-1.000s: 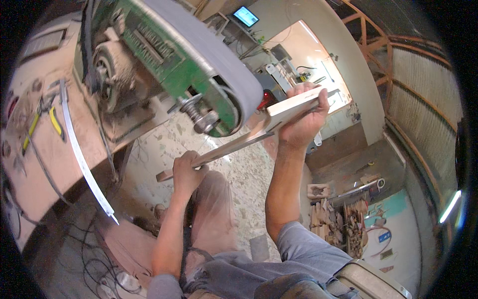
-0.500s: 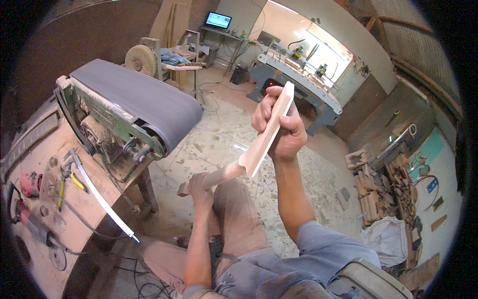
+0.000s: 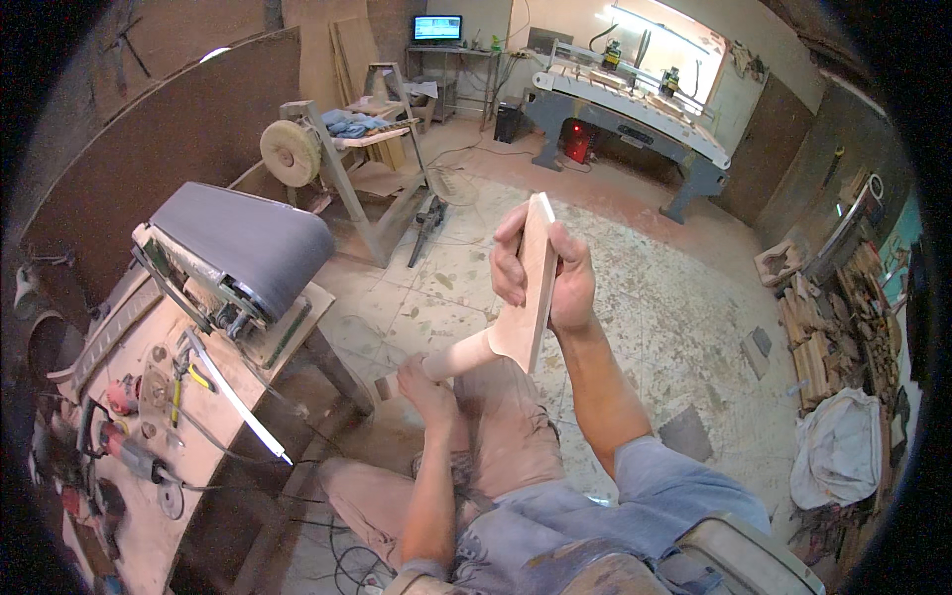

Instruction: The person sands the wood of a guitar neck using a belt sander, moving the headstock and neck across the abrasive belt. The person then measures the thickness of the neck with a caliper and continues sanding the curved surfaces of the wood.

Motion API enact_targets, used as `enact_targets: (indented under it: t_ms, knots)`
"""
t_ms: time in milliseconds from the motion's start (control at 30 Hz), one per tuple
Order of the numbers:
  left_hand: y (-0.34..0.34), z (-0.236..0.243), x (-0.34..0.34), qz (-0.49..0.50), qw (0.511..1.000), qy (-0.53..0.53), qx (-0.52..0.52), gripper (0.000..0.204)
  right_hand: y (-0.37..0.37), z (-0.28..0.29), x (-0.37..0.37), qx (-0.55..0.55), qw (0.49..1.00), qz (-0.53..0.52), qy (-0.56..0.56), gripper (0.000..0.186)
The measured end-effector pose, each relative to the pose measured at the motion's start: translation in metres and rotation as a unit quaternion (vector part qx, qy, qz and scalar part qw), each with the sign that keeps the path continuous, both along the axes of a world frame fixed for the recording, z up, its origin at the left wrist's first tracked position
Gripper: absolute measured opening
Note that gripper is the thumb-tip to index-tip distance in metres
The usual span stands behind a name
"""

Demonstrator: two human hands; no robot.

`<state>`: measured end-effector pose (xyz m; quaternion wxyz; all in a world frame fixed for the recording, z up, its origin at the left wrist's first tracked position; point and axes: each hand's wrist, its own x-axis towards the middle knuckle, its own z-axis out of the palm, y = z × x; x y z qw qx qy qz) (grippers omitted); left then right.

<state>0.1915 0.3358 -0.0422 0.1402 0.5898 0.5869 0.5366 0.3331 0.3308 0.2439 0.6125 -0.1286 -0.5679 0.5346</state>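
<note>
A pale, bare wooden guitar neck (image 3: 466,355) slants across in front of me, its flat headstock end up and to the right. My right hand (image 3: 570,283) is closed round the flat headstock, thumb on one side and curled fingers on the other. Lower down, my left hand (image 3: 428,392) wraps the rounded shaft close to its squared end, which pokes out beyond the fingers. The wood is held in the air above my knees. To the left, apart from both hands, stands a belt sander (image 3: 243,238) with a wide dark belt.
The workbench (image 3: 288,347) at left carries the sander, a long caliper (image 3: 238,407), yellow-handled pliers (image 3: 178,392) and an angle grinder (image 3: 129,451). Beyond are a buffing wheel (image 3: 290,151) and a large CNC machine (image 3: 635,124). Wood offcuts (image 3: 828,327) and a white sack (image 3: 838,446) lie at right.
My view has shifted, so the sander and bench appear farther left. The headstock has turned to show more of its broad face. Both hands keep their hold on the guitar neck.
</note>
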Motion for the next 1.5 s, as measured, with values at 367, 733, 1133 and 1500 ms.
enact_targets:
  t_ms: [367,733,1133,1500]
  knots:
    - [-0.017,-0.007,0.002,-0.023,0.993,0.099,-0.057,0.042,-0.005,-0.011,0.029,-0.017,0.990,0.139,-0.035,0.053]
    - [-0.023,-0.003,-0.007,0.126,0.978,0.165,-0.015,0.031,-0.001,-0.012,0.092,0.021,0.988,-0.087,-0.128,0.058]
    - [-0.019,0.017,-0.019,0.160,0.953,0.255,0.022,0.022,0.003,-0.040,0.124,0.014,0.991,-0.129,0.040,0.046]
    - [-0.024,0.022,-0.023,0.179,0.946,0.267,0.043,0.023,0.004,-0.053,0.133,-0.046,0.979,-0.179,0.088,0.052]
